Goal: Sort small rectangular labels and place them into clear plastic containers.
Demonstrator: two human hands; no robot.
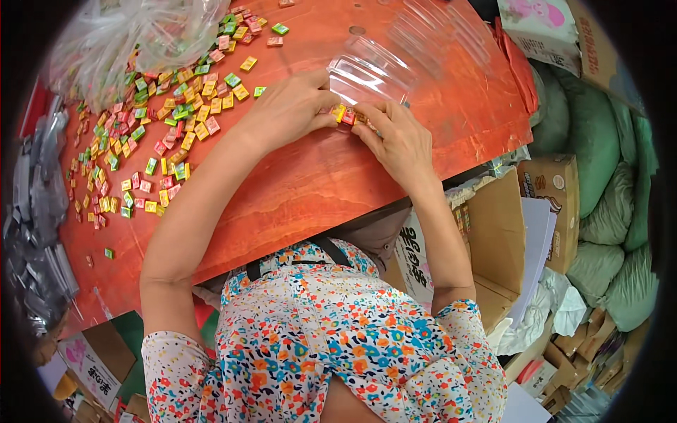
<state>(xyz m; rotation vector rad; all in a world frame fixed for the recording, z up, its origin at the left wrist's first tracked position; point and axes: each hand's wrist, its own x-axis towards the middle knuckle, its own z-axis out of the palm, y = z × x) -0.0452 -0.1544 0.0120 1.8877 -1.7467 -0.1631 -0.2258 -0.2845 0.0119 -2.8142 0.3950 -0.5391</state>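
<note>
Pinching a short row of small wrapped candies (347, 115) between both hands, left hand (293, 106) and right hand (398, 137), on the bench (310, 183) beside the clear tray (370, 70), I fear uneven squeeze buckles the row.

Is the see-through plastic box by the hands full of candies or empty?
Empty, it seems. Through the clear plastic box only the red table shows; the candies sit between the left hand and right hand.

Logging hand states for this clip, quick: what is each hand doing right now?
Left hand: fingers closed on a row of small wrapped candies beside the clear plastic tray.
Right hand: fingers pinching the same row from the other end.
</note>
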